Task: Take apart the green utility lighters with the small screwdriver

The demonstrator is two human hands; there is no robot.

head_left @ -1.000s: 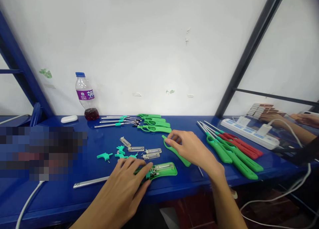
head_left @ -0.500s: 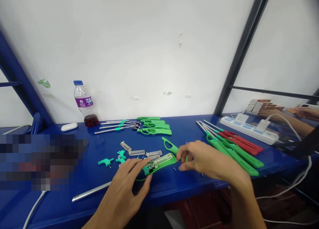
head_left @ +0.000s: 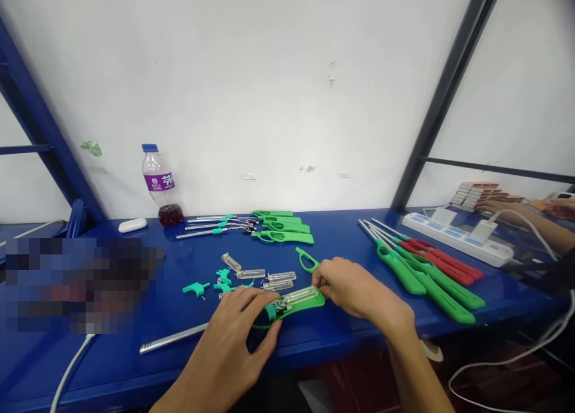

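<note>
One bottle [head_left: 159,182] left of and beyond the left hand [head_left: 238,335] reads "芬"; that hand grips an open-cased lighter [head_left: 315,302]; right hand [head_left: 350,287] curled, hold indeterminable.

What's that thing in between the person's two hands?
In the head view, a green handle half lies there, with a clear capsule in it, between the left hand and the right hand.

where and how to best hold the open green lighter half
Probably around the teal trigger, from the near left: thumb on the near edge, fingers over the far one, as the left hand has it. The green lighter half lies open side up with the clear fuel tank in its right end, so an edge grip should spare it.
</note>
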